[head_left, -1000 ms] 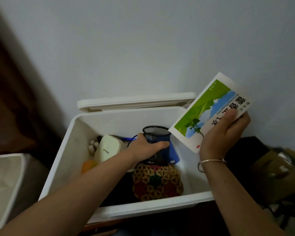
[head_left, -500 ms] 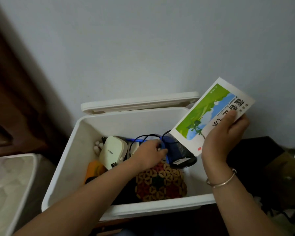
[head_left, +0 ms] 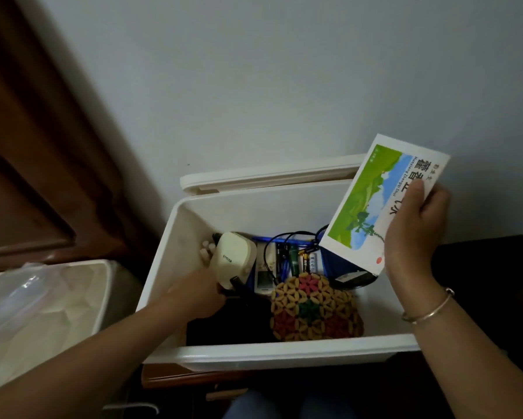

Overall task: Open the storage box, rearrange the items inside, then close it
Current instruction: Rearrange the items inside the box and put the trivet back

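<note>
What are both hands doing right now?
Left hand: down in the box by the cream device; grip cannot be told.
Right hand: closed, holding the green carton.

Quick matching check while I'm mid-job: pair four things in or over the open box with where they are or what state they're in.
Things:
1. carton
2. beaded bag
3. cream device
4. lid

Places or states:
A. left side of the box, by the left hand
B. raised at the back, against the wall
C. held in the right hand, above the box
D. near the box's front wall

Pairs: 1-C, 2-D, 3-A, 4-B
</note>
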Demonstrator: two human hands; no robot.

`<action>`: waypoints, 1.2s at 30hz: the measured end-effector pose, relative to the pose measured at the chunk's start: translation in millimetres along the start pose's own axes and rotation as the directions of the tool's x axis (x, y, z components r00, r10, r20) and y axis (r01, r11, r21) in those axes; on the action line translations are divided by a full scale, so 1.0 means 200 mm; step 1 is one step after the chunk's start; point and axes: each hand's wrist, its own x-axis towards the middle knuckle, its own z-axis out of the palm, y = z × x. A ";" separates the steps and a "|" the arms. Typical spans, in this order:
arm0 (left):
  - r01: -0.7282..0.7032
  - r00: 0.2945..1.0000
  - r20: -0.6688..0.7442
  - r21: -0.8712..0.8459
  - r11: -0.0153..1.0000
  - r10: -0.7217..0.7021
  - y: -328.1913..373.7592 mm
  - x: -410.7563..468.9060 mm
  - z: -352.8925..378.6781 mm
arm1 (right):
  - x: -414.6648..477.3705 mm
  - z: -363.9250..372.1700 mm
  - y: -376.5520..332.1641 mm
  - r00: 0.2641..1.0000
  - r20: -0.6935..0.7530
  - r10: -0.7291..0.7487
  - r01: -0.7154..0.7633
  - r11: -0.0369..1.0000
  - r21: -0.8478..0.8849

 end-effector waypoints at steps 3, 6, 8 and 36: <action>0.025 0.994 0.106 0.114 0.993 -0.037 -0.01 0.00 0.04 | 0.00 0.01 0.00 1.000 0.022 0.009 -0.008 1.000 -0.022; 0.036 0.985 0.161 0.202 0.979 -0.069 -0.01 0.01 0.03 | -0.01 0.01 -0.01 0.999 0.043 0.025 -0.023 0.999 -0.035; 0.028 0.973 0.219 0.216 0.976 -0.076 0.02 0.02 0.01 | -0.01 0.01 -0.01 0.999 0.045 0.029 -0.028 0.999 -0.034; 0.024 0.989 -0.047 -0.886 0.463 -0.142 0.37 -0.09 -0.46 | -0.01 -0.01 -0.03 0.994 -0.089 0.055 -0.043 0.990 0.135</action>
